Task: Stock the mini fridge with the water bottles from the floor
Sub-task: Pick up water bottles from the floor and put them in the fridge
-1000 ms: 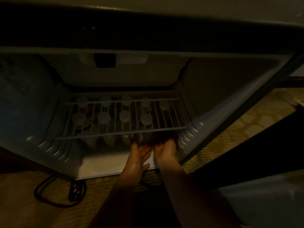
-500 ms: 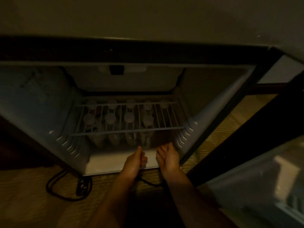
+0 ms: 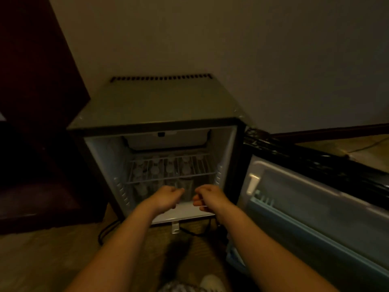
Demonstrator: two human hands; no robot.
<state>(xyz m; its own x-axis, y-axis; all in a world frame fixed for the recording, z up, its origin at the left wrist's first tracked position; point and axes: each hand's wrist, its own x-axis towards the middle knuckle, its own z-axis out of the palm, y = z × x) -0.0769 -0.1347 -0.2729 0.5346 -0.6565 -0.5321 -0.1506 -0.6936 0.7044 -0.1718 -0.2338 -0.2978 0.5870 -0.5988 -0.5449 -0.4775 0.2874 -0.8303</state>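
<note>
As bottles (image 3: 141, 189) stand upright to fit under the shelf (image 3: 147, 180), fridge (image 3: 160, 100) looks stocked.
Left hand (image 3: 167, 197), right hand (image 3: 208, 196): loosely curled, empty.

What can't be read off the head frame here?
Head view only:
- Water bottles count: dim light, and the wire shelf bars cross them.
- Left hand, right hand finger pose: motion blur.
- Fridge door shelves: cut off by right edge.

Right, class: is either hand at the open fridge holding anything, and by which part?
Nothing is held. The left hand and right hand hover loosely curled and empty before the mini fridge.
</note>
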